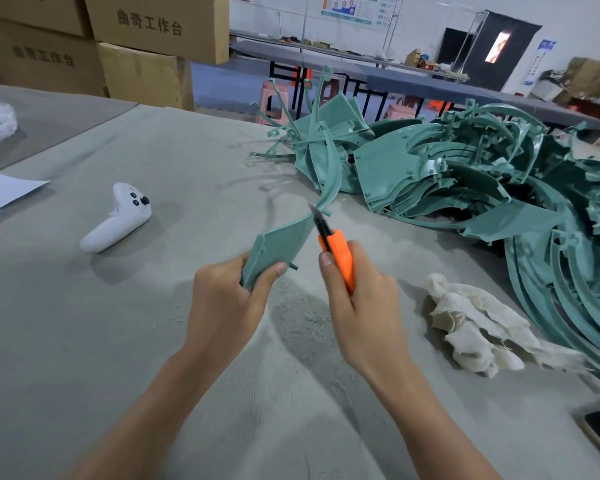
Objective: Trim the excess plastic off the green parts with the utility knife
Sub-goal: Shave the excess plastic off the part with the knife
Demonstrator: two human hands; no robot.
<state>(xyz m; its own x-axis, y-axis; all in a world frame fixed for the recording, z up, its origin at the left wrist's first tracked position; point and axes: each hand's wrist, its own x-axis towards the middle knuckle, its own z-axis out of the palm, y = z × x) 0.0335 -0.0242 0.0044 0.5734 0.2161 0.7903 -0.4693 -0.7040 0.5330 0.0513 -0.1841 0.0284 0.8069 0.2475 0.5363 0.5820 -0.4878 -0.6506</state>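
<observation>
Right, centre of the frame: the left hand [227, 299] grips a green part [280, 244], thumb curled over its flat matte panel, a thin curved arm sweeping up from the panel's far corner. The right hand [362, 299] is wrapped round the orange utility knife [338, 252], dark blade out, tip touching the part at that corner. Right of frame, a tangled pile of green parts [465, 174] on the grey table [84, 323]; a crumpled cloth [478, 327] lies just beside it, a white controller [118, 220] left
</observation>
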